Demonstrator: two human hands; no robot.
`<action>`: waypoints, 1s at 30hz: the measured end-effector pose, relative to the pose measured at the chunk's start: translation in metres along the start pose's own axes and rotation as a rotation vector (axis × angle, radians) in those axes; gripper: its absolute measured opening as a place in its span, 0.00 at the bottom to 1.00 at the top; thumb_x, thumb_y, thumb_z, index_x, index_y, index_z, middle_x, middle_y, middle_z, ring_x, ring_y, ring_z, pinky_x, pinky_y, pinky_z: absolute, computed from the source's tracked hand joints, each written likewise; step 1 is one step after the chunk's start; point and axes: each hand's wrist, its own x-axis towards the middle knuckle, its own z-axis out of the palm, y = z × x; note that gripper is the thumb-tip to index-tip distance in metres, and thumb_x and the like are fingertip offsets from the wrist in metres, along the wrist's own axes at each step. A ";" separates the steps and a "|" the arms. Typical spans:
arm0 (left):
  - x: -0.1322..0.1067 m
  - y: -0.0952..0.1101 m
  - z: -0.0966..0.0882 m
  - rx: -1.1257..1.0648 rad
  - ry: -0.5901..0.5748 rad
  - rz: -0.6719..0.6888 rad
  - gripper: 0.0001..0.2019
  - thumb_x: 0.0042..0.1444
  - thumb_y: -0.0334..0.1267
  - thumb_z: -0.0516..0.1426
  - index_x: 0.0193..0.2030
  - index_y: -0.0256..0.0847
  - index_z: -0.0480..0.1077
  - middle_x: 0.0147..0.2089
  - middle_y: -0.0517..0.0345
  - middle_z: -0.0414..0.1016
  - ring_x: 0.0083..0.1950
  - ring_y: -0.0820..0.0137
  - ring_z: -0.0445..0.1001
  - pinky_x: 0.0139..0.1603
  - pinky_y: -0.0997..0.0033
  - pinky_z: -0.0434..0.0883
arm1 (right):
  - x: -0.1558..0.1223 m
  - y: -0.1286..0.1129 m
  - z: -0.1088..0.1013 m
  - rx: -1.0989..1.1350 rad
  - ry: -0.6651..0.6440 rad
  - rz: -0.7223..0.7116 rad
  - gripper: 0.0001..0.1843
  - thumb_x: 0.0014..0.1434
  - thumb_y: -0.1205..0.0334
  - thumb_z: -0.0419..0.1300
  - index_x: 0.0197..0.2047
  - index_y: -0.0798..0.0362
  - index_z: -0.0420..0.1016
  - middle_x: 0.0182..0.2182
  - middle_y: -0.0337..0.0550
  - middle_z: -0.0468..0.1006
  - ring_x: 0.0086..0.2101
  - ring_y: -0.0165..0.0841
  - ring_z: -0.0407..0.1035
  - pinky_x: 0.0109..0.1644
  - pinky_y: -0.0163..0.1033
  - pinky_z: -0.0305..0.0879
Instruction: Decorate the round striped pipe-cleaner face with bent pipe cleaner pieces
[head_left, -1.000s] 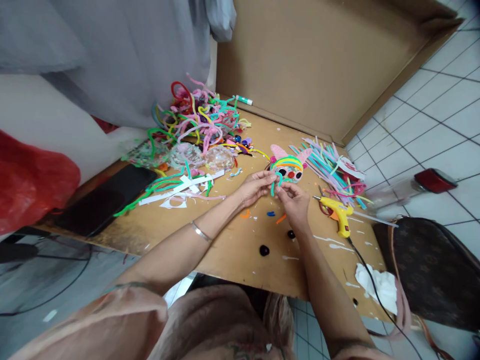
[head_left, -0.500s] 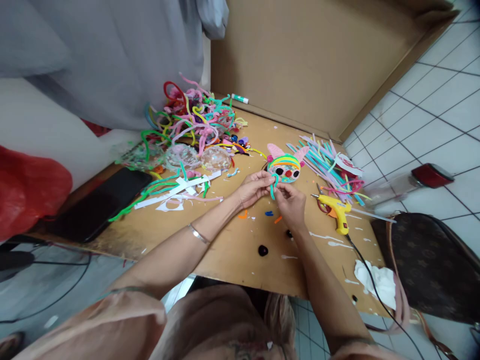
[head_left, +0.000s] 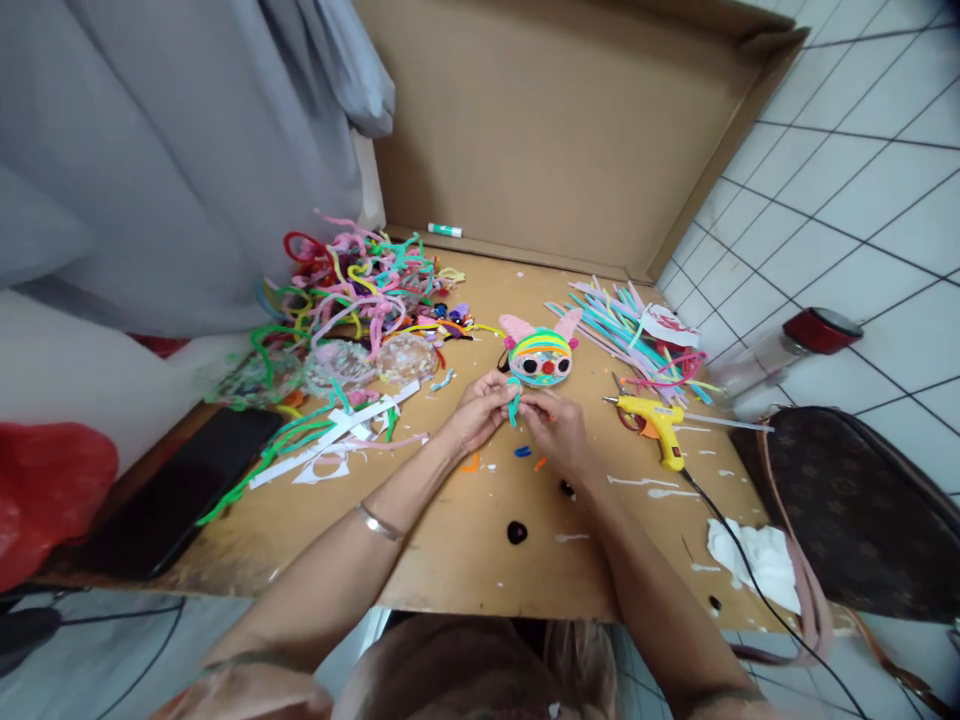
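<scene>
Between my hands is a short, bent turquoise pipe cleaner. My left hand pinches it from the left with thumb and fingertips. From the right, my right hand has its fingers closed at the same piece. Just behind them lies a round, colourful pipe-cleaner animal head with pink ears, black eyes and a red nose; it touches neither hand as far as I can see. Small blue and orange pipe-cleaner bits lie below my hands, with a black bead-like piece nearer the table edge.
A yellow glue gun with a black cord lies at right, by a bundle of pipe cleaners. Tangled pipe cleaners, clear plastic domes and a black phone-like slab occupy the left. A brown bag sits at far right.
The camera view has tilted upward and shifted, so everything sits lower and further left. My hands still hold the turquoise pipe cleaner, with little change in grip.
</scene>
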 end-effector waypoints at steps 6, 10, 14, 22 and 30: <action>-0.002 0.001 -0.002 0.020 0.010 0.011 0.22 0.34 0.39 0.74 0.27 0.37 0.65 0.24 0.66 0.72 0.21 0.83 0.65 0.24 0.83 0.66 | -0.001 -0.001 0.000 0.008 -0.008 0.006 0.12 0.62 0.60 0.56 0.34 0.50 0.81 0.28 0.42 0.80 0.28 0.32 0.71 0.34 0.37 0.67; -0.002 0.001 -0.003 0.013 0.043 0.000 0.23 0.34 0.39 0.74 0.28 0.37 0.65 0.25 0.64 0.74 0.21 0.83 0.65 0.23 0.84 0.65 | -0.002 -0.002 -0.002 0.030 0.012 0.006 0.12 0.63 0.61 0.56 0.35 0.50 0.80 0.29 0.42 0.80 0.29 0.32 0.71 0.35 0.37 0.67; -0.003 -0.001 0.000 -0.002 0.063 -0.033 0.22 0.34 0.38 0.74 0.28 0.37 0.65 0.26 0.64 0.75 0.22 0.82 0.67 0.23 0.84 0.66 | -0.002 -0.001 -0.005 0.049 0.081 0.061 0.11 0.63 0.59 0.56 0.35 0.50 0.80 0.31 0.42 0.81 0.30 0.33 0.72 0.36 0.38 0.69; 0.000 -0.001 -0.001 -0.005 0.124 -0.014 0.20 0.36 0.34 0.73 0.33 0.37 0.69 0.27 0.63 0.76 0.23 0.82 0.68 0.23 0.84 0.64 | 0.009 0.029 -0.020 0.186 0.520 0.343 0.14 0.55 0.53 0.61 0.39 0.54 0.79 0.33 0.45 0.81 0.31 0.33 0.72 0.35 0.39 0.70; -0.001 -0.007 0.004 0.110 0.179 0.019 0.32 0.32 0.38 0.74 0.47 0.36 0.72 0.24 0.66 0.73 0.22 0.81 0.65 0.22 0.81 0.58 | 0.027 0.068 -0.028 0.446 0.509 0.590 0.30 0.42 0.46 0.68 0.44 0.57 0.76 0.43 0.51 0.80 0.41 0.38 0.75 0.45 0.45 0.72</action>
